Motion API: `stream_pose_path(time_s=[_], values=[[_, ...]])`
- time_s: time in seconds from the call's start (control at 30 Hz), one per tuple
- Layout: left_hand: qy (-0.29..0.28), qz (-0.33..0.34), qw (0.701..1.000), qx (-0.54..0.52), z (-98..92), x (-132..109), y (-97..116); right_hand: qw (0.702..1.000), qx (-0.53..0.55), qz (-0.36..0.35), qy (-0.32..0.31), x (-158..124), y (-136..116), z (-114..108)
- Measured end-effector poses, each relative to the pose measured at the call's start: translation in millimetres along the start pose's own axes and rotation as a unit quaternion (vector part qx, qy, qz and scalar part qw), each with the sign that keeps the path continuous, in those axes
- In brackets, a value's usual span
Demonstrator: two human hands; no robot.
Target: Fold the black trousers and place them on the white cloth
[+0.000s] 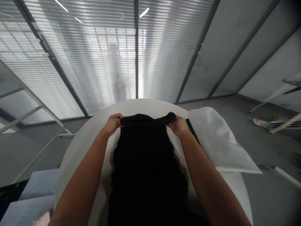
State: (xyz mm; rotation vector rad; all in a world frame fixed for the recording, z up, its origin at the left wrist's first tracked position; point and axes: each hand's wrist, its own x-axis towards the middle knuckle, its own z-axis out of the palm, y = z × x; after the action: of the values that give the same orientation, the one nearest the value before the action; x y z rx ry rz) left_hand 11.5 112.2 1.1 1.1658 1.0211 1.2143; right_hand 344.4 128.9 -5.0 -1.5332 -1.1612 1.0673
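Observation:
A black garment (143, 163) lies lengthwise on a round white table (82, 141), running from my body to the far side. Its far end is rolled or folded into a thick band (148, 120). My left hand (113, 123) grips the left end of that band. The band's right end is gripped by my right hand (178, 125). Both forearms reach forward along the garment's sides.
A white cloth or bag (218, 141) lies on the table's right part and hangs over its edge. A white metal frame (30, 103) stands at the left. Glass walls with blinds stand behind. Grey floor surrounds the table; white rods and objects lie at the right.

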Motion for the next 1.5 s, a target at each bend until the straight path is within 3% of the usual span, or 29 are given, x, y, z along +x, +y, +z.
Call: stream_pose_path(time_s=[0.07, 0.27, 0.37, 0.5, 0.57, 0.67, 0.8, 0.87, 0.93, 1.03, 1.13, 1.3, 1.5], values=[[-0.014, -0.011, 1.0, 0.024, -2.4, 0, 0, 0.999, 0.031, 0.027, -0.003, -1, -1, -3], [-0.032, -0.028, 0.998, 0.037, -6.3, 0, -1, 0.981, 0.02, 0.138, -0.131, -10, -10, -9], [-0.006, -0.021, 0.996, 0.086, -2.3, 2, -4, 0.988, -0.021, 0.118, -0.102, -12, -11, -4], [0.01, -0.012, 0.977, 0.213, 3.9, 5, -6, 0.984, -0.151, 0.032, -0.084, -8, -4, 9], [-0.015, 0.001, 0.948, 0.318, 6.8, 4, -3, 0.973, -0.216, -0.009, -0.087, -7, 0, 15], [-0.051, 0.013, 0.879, 0.474, 16.8, -2, 4, 0.94, -0.327, -0.07, -0.071, -9, -1, 22], [0.006, 0.057, 0.781, 0.622, 46.6, -15, 3, 0.895, -0.426, -0.128, 0.007, -22, -9, 35], [0.015, 0.094, 0.752, 0.652, 62.7, -21, -4, 0.888, -0.431, -0.158, 0.017, -30, -10, 45], [-0.002, 0.112, 0.738, 0.665, 73.2, -24, -16, 0.878, -0.436, -0.195, -0.02, -38, -6, 56], [-0.05, 0.074, 0.737, 0.67, 73.7, -26, -34, 0.849, -0.475, -0.206, -0.105, -42, 10, 66], [-0.091, 0.049, 0.741, 0.663, 60.9, -26, -43, 0.825, -0.511, -0.198, -0.135, -39, 26, 67], [-0.114, 0.055, 0.757, 0.641, 39.9, -26, -41, 0.82, -0.522, -0.195, -0.126, -31, 34, 59], [-0.054, 0.023, 0.78, 0.623, 25.4, -19, -48, 0.841, -0.521, -0.145, -0.03, -26, 41, 45]])
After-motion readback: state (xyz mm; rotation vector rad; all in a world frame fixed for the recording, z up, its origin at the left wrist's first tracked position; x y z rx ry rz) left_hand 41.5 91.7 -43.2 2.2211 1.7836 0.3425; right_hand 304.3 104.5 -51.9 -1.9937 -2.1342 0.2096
